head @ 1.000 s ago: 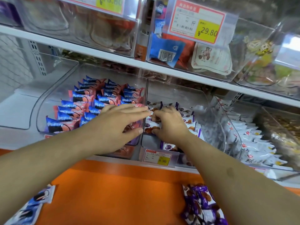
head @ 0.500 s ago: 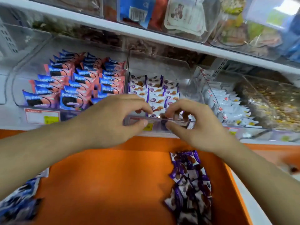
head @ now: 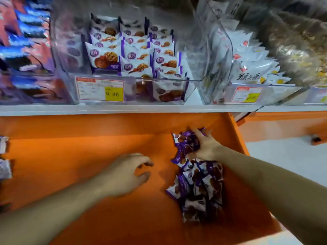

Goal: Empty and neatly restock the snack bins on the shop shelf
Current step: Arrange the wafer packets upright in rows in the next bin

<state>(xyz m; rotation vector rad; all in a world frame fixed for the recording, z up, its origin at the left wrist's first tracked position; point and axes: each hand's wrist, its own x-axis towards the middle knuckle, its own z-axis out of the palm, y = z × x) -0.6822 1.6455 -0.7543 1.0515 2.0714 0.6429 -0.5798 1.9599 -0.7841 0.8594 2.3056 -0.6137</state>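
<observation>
Head view: right hand takes purple packets from the orange ledge

Head camera looks down on a shop shelf and on the orange ledge [head: 74, 156] below it. At the far left, a clear bin holds blue and red packets [head: 26, 41], very blurred. At the left edge of the ledge lie some other packets [head: 4, 156], cut by the frame, and I cannot tell what kind they are.

Next to the right stands the middle bin [head: 131, 80], a clear one, with white and purple cookie packets [head: 134, 50] set in tidy rows, upright and leaning a little back. On its front wall is a price label [head: 100, 90] with a yellow field reading 9.90.

Below, the left hand [head: 123, 174] hovers over the bare orange surface. Its fingers are loosely curled and spread, and it holds nothing. It is near the loose pile, but apart from it.

The pile of purple packets [head: 200, 188] lies on the ledge at the right, in disorder, below the middle bin. The right hand [head: 203, 145] is at the far end of this pile, fingers bent round a bunch of the packets [head: 184, 142] and gripping them.

More to the right, another clear bin holds white packets [head: 251, 61] and has its own price label [head: 246, 94]. At the far right edge a further bin shows a blurred yellowish mass of snacks [head: 300, 50]
</observation>
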